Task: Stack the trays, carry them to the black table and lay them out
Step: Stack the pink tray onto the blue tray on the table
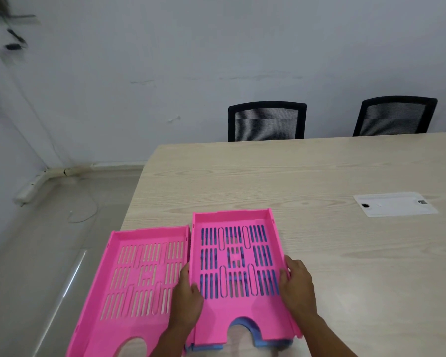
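Observation:
Two pink slotted plastic trays lie side by side at the near left corner of a light wood table [319,171]. The right pink tray [234,256] sits stacked on a blue tray [271,344], whose blue shows through the slots and under the front edge. My left hand [187,295] grips this stack's left wall and my right hand [298,282] grips its right wall. The left pink tray [139,274] lies alone, partly over the table's left edge, touching the stack's left side.
Two black mesh-backed chairs [267,121] [394,115] stand at the table's far side against a pale wall. A white cable-port cover [394,204] is set into the tabletop at right. Grey floor with a thin cable [88,210] lies to the left.

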Tool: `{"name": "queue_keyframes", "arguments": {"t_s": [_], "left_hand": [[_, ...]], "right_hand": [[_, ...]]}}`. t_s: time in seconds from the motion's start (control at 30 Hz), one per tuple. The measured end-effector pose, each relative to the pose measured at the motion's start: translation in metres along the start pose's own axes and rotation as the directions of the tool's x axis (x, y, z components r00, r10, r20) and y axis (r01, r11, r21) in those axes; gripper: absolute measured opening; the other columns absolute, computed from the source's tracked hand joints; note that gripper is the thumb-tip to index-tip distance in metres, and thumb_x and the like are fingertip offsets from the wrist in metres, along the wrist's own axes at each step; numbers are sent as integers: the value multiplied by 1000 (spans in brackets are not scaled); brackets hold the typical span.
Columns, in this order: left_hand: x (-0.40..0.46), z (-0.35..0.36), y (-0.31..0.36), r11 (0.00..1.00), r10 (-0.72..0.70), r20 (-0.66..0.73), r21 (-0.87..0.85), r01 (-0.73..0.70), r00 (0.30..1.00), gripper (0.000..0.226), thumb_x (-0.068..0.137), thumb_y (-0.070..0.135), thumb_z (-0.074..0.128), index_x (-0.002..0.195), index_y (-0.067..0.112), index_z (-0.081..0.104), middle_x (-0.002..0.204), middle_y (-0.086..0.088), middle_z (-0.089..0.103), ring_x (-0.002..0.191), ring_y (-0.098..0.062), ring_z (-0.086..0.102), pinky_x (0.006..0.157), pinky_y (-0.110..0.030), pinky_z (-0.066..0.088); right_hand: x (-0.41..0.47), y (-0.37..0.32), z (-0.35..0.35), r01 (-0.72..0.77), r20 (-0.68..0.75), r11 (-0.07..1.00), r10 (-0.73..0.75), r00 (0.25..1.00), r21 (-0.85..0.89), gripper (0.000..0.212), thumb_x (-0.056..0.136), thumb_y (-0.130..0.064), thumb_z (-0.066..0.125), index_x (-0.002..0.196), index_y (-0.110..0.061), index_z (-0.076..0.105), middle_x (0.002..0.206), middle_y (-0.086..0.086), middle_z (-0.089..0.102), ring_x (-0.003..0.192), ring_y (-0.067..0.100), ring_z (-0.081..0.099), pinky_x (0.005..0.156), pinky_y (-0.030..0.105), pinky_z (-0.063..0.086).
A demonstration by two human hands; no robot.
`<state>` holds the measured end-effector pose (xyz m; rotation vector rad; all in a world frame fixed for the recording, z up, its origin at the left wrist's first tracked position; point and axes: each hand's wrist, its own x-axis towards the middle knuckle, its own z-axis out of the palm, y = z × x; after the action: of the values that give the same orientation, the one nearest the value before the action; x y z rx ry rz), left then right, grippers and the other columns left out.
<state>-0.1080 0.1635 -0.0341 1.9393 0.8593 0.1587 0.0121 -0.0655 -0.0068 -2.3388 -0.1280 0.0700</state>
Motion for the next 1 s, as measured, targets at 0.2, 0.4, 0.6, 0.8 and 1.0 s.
{"name": "queue_keyframes", "arguments": {"t_s": [0.2, 0.4, 0.6, 0.8, 1.0], "left_hand": [[11, -4, 1, 1000, -7, -17, -1, 7, 1000, 59, 98, 4, 42, 150, 26, 25, 87, -29, 69, 48, -20, 47, 44, -32, 44], [7, -7, -3, 999, -34, -1, 13, 34, 999, 60, 98, 4, 43, 150, 26, 25, 88, -25, 70, 48, -20, 46, 43, -32, 44], [1, -8, 3, 1000, -14, 18, 1, 14, 1000, 58, 99, 3, 42, 151, 21, 25, 77, -18, 69, 42, -13, 41, 39, -23, 38], [-2, -10, 7, 1000, -8, 9, -13, 9, 1000, 58, 100, 4, 42, 152, 19, 24, 71, -25, 63, 36, -5, 33, 37, -21, 34], [-8, -8, 14, 1000, 15, -11, -23, -15, 1000, 57, 100, 2, 41, 152, 17, 24, 50, 3, 37, 32, -1, 26, 34, -17, 27]], "right_hand": [[2, -4, 4, 8, -10, 1000, -8, 1000, -4, 34, 97, -9, 45, 127, -9, 61, 101, 3, 59, 87, 15, 59, 79, 28, 52], [-1, -6, 6, 0, 7, 1000, 0, 1000, -10, 33, 97, -8, 47, 127, -9, 61, 100, 4, 58, 81, 14, 57, 74, 25, 48], [-2, -4, 6, -17, 0, 1000, 17, 1000, -7, 31, 97, -9, 47, 124, -9, 62, 100, 4, 58, 83, 16, 59, 75, 27, 49], [-2, -6, 3, -16, -10, 1000, 15, 1000, -8, 32, 97, -8, 47, 125, -8, 61, 101, 4, 58, 84, 18, 60, 79, 31, 53], [-2, -3, 2, -32, -11, 999, 32, 999, -6, 33, 97, -10, 47, 126, -9, 61, 102, 5, 58, 85, 18, 60, 78, 29, 51]]}}
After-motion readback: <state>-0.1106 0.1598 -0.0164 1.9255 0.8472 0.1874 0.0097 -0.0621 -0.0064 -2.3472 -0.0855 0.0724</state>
